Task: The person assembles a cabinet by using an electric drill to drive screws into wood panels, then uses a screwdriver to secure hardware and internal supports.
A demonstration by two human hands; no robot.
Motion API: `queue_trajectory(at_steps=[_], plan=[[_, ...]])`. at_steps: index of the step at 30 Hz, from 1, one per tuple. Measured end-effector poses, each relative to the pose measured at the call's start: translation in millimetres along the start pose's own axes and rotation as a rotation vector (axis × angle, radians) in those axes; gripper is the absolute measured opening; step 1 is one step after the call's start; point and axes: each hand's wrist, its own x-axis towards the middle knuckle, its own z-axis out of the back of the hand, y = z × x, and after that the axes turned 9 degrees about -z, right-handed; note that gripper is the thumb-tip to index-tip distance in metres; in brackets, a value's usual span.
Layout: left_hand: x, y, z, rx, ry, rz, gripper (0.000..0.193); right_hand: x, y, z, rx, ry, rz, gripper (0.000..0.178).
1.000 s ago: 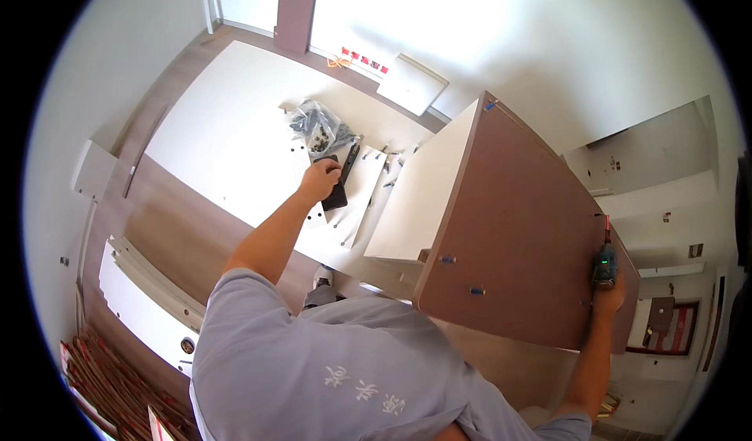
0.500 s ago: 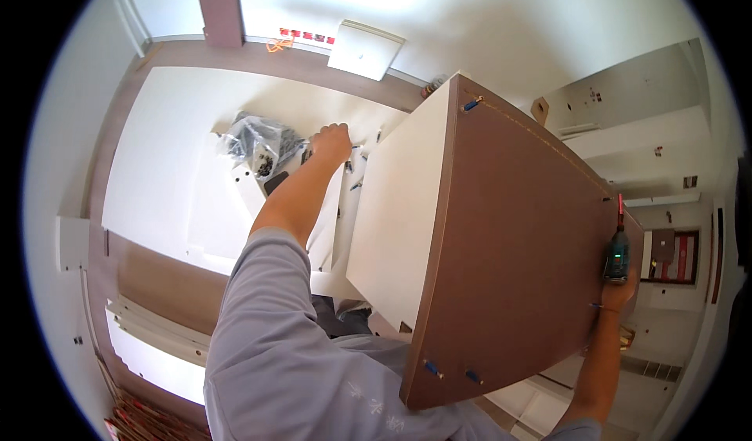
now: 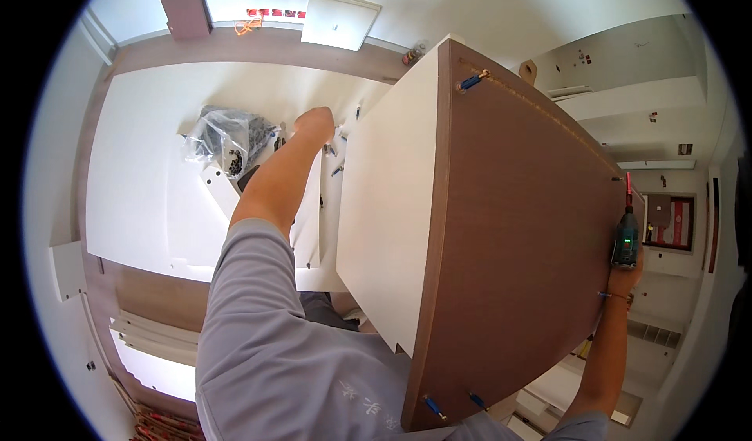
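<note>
My left hand (image 3: pixel 316 124) is closed over the white panel, its fingers curled and turned away, so anything in them is hidden. Beside it lie several loose blue-sleeved connecting bolts (image 3: pixel 338 170). A clear plastic bag (image 3: pixel 229 137) of dark small parts sits to its left. My right hand (image 3: pixel 627 278) grips a cordless screwdriver (image 3: pixel 626 240) with a red bit and a green light, at the far right edge of a brown board (image 3: pixel 517 222). Blue-sleeved bolts like the one at the board's top corner (image 3: pixel 473 81) stick out near its edges.
The brown board is joined to a pale side panel (image 3: pixel 392 190), standing between my arms. A large white panel (image 3: pixel 129 159) lies on the left. Stacked boards (image 3: pixel 153 339) are at lower left. A square white panel (image 3: pixel 341 19) and an orange cord (image 3: pixel 249 23) lie by the far wall.
The view has shifted, so the panels and bag appear further left. My left hand has curled tighter among the bolts. The right hand still holds the screwdriver at the board's edge.
</note>
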Motion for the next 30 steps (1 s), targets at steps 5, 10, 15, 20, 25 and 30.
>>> queue_trajectory(at_steps=[5, 10, 15, 20, 25, 30], plan=[[-6.5, 0.7, 3.0, 0.039, -0.009, -0.101, 0.023, -9.2, 30.3, -6.9, -0.408, -0.153, 0.158, 0.04], [8.7, 39.4, -13.7, -0.053, -0.141, -0.242, 0.024, -11.3, 57.2, -14.3, -0.419, -0.209, 0.152, 0.037], [18.9, 52.2, -11.7, -0.329, -0.217, -0.317, 0.023, -9.2, 4.3, 5.3, -0.261, -0.183, 0.112, 0.038], [41.2, 77.0, -14.5, -1.555, -0.293, -0.044, 0.025, -3.8, 44.3, -16.3, -0.381, -0.156, 0.073, 0.036], [33.2, 40.2, 5.6, -0.861, -0.215, -0.123, 0.031, -5.1, 24.2, -3.2, -0.441, -0.128, 0.176, 0.037], [15.3, 17.9, -8.0, -0.078, -0.065, -0.205, 0.045, -5.8, 33.1, -5.4, -0.346, -0.078, 0.021, 0.037]])
